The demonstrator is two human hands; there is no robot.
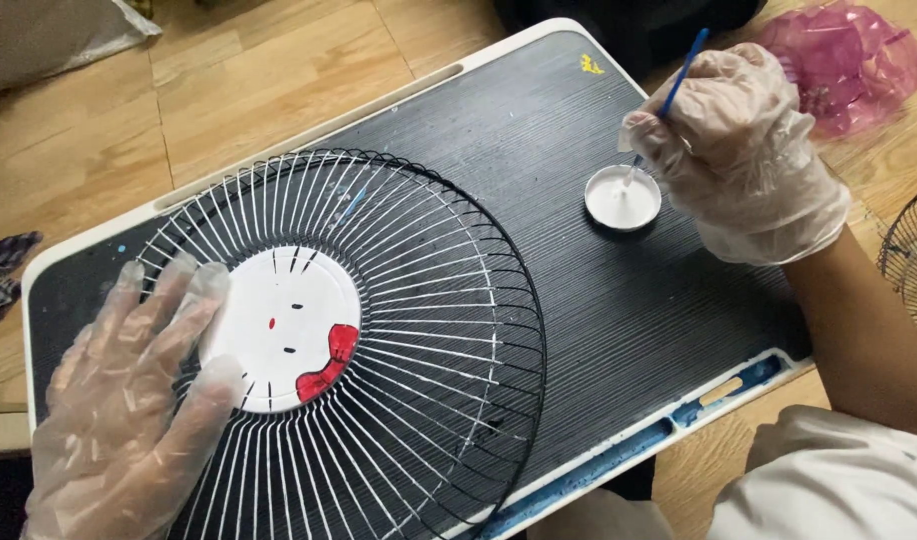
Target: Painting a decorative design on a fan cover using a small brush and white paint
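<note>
A round wire fan guard (419,330) lies flat on a black ridged lap table (599,300). Part of its wires are painted white, the rest are black. Its white centre disc (284,325) carries a red bow and small dots. My left hand (129,400), in a clear plastic glove, rests flat on the guard's left side beside the disc. My right hand (744,155), also gloved, holds a thin blue paintbrush (679,80) with its tip dipped in a small round dish of white paint (624,197).
The table has a white rim (309,125) and a blue-smeared groove along its near edge (679,415). A crumpled pink plastic bag (849,60) lies on the wooden floor at top right. Another wire guard (914,260) shows at the right edge.
</note>
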